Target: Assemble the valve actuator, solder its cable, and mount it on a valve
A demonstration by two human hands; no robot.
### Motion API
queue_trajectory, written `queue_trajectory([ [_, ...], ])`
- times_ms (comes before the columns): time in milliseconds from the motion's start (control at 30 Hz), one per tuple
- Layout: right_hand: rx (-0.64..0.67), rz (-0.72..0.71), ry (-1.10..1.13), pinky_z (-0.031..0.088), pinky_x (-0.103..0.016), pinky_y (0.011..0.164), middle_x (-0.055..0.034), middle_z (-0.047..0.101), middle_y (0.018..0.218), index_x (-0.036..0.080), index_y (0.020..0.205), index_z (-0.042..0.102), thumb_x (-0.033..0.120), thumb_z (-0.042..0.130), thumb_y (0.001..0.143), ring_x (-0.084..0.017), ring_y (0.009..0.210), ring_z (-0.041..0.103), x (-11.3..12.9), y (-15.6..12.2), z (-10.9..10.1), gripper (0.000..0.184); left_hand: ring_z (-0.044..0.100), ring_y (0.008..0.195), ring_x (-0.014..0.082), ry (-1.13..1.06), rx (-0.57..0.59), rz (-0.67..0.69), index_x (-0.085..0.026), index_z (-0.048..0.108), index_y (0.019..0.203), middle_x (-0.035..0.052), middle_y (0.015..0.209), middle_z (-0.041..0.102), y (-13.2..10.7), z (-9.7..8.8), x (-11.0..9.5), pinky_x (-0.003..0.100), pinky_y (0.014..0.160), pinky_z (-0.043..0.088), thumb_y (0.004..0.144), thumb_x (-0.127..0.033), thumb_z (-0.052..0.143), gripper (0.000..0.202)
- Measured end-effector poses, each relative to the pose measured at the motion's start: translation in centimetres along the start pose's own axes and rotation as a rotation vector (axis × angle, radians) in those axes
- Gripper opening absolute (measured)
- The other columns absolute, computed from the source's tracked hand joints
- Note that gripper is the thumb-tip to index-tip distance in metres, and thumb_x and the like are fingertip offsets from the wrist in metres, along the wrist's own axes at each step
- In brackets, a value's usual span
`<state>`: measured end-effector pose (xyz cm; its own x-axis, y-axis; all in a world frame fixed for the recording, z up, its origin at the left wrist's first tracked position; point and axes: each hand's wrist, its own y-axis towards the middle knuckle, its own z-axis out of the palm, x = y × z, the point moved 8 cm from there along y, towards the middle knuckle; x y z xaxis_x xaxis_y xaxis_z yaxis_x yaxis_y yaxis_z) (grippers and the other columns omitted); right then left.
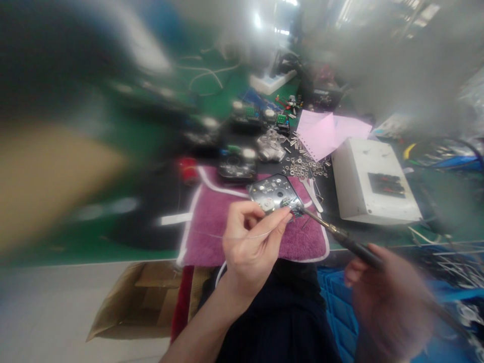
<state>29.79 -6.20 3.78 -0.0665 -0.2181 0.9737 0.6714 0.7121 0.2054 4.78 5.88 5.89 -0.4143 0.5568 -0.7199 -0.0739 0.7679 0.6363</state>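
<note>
My left hand [251, 244] is closed in a pinch on a thin strand of solder wire [260, 235], which trails off to the left over the back of the hand. Its fingertips are at the lower edge of a round-cornered circuit board [275, 189] with a dark hole in the middle. My right hand [393, 297], blurred, grips a soldering iron [342, 238] by its dark handle. The iron's tip meets the board's lower right corner, beside my left fingertips; exact contact there is too small to make out. Under the board lies a purple towel [212, 222] with white edging.
Behind the towel stand a black module [237, 164], several metal parts [271, 145] and scattered nuts [300, 167]. Tweezers [312, 195] rest at the towel's right. Beyond are pink paper [325, 128] and a white box [374, 181]. A cardboard box [139, 302] sits below the table edge.
</note>
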Motion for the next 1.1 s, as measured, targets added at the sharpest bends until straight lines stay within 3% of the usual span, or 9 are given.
queue_trajectory([
  [533, 0.042, -0.045, -0.048, 0.057, -0.033, 0.049, -0.0079, 0.072, 0.08, 0.016, 0.115, 0.08, 0.03, 0.064, 0.105, -0.021, 0.057, 0.069, 0.4, 0.1, 0.5, 0.024, 0.054, 0.081, 0.0088, 0.015, 0.002, -0.01, -0.029, 0.083, 0.117, 0.0014, 0.102, 0.052, -0.1, 0.1, 0.0, 0.022, 0.061, 0.047, 0.09, -0.012, 0.085, 0.032],
  [933, 0.038, -0.107, -0.126, 0.054, -0.032, 0.048, -0.0068, 0.071, 0.079, 0.017, 0.116, 0.08, 0.033, 0.059, 0.108, -0.02, 0.056, 0.067, 1.3, 0.2, 1.0, 0.028, 0.056, 0.079, 0.008, 0.007, -0.07, -0.007, -0.027, 0.082, 0.117, -0.0002, 0.096, 0.055, -0.2, -0.7, -0.3, 0.022, 0.064, 0.05, 0.09, -0.01, 0.085, 0.032],
  [1100, 0.043, -0.077, -0.129, 0.055, -0.033, 0.05, -0.007, 0.07, 0.08, 0.017, 0.117, 0.08, 0.034, 0.06, 0.107, -0.021, 0.057, 0.067, 1.1, 0.1, 1.0, 0.028, 0.057, 0.084, 0.0093, -0.021, -0.033, -0.016, -0.029, 0.082, 0.118, 0.0005, 0.099, 0.055, -0.1, -0.2, 0.0, 0.022, 0.064, 0.051, 0.09, -0.013, 0.085, 0.032],
])
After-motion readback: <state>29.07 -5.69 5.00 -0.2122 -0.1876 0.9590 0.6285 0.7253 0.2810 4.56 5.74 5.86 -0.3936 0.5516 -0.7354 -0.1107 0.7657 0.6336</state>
